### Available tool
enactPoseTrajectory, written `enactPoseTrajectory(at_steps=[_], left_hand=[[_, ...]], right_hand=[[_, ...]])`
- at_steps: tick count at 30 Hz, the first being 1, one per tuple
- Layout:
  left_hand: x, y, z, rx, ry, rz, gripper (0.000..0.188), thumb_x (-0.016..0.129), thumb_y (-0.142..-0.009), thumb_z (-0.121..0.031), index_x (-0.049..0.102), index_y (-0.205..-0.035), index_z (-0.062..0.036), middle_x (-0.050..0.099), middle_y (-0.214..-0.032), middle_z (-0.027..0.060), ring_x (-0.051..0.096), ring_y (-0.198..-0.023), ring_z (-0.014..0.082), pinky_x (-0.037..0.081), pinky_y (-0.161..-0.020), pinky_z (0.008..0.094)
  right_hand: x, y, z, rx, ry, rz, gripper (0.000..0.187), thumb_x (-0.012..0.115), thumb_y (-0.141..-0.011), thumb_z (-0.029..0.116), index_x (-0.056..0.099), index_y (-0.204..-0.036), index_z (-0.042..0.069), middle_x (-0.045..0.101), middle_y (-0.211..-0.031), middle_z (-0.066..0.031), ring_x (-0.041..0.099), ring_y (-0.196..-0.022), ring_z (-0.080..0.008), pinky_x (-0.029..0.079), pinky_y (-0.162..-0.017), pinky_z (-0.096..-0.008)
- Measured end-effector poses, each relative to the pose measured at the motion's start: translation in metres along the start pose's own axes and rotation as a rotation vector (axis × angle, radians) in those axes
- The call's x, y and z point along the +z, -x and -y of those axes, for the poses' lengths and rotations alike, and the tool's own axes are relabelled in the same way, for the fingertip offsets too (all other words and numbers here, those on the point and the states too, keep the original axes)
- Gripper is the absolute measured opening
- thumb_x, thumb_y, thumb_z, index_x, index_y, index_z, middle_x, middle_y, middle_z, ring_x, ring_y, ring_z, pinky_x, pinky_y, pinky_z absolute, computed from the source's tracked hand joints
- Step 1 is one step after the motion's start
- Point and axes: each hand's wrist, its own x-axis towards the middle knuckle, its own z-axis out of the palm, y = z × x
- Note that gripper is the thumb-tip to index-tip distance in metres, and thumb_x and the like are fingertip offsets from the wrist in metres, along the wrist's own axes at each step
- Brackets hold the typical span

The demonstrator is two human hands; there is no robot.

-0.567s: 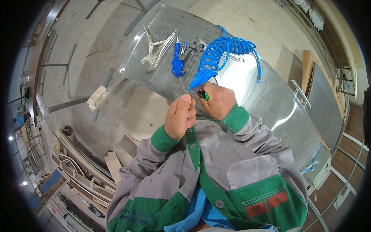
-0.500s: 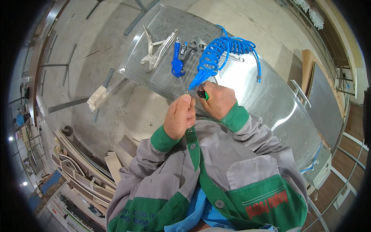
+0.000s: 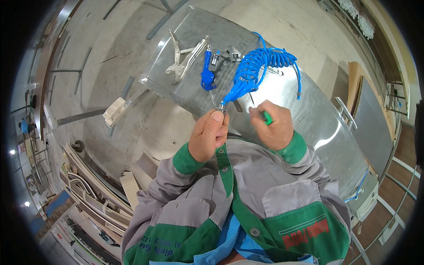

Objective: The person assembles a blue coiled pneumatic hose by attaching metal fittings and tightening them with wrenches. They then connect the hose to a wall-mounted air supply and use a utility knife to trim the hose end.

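My left hand [image 3: 209, 134] is closed, thumb and fingers pinching a small metal hose fitting [image 3: 222, 106] at the gathered end of a blue coiled air hose [image 3: 248, 73]. To its right, my right hand [image 3: 274, 125] is wrapped around a green-handled screwdriver [image 3: 267, 118]; a thin shaft shows beyond the fingers, but most of the handle is covered. The two hands are apart over the near edge of the metal table. Just beyond the left hand lies a blue air blow gun [image 3: 207, 73] with a thin metal nozzle pointing back toward it.
On the metal table [image 3: 304, 115] lie spread locking pliers [image 3: 186, 59], an adjustable wrench [image 3: 232, 54] and a small metal coupler [image 3: 215, 57]. Boards [image 3: 373, 115] lean at the right. Metal bars [image 3: 79, 70] stand on the floor at left, with stacked strips [image 3: 97, 194] nearer.
My right hand has moved away to the right from the hose end with the screwdriver. My left hand keeps hold of the fitting, now more plainly visible.
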Motion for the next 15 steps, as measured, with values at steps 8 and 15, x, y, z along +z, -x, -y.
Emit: enactPoseTrajectory(at_steps=[8, 15], left_hand=[[0.005, 0.001, 0.004, 0.137, -0.325, 0.083, 0.032, 0.043, -0.109, -0.034, 0.052, -0.105, -0.0028, 0.042, -0.075, -0.0027, 0.037, -0.062, 0.0054, 0.033, -0.054, 0.0230], [0.001, -0.002, 0.010, 0.234, -0.425, 0.057, 0.027, 0.047, -0.108, -0.026, 0.050, -0.098, -0.0011, 0.046, -0.068, 0.0035, 0.041, -0.059, 0.0137, 0.037, -0.055, 0.0315]], right_hand=[[0.009, -0.004, 0.004, -0.120, 0.276, 0.124, 0.026, 0.079, -0.081, 0.020, 0.059, -0.093, 0.009, 0.066, -0.078, -0.0084, 0.067, -0.067, -0.0310, 0.050, -0.055, -0.0420], [0.013, -0.004, 0.002, -0.089, 0.242, 0.130, 0.027, 0.078, -0.082, 0.023, 0.060, -0.095, 0.009, 0.067, -0.080, -0.0084, 0.068, -0.070, -0.0312, 0.051, -0.057, -0.0424]])
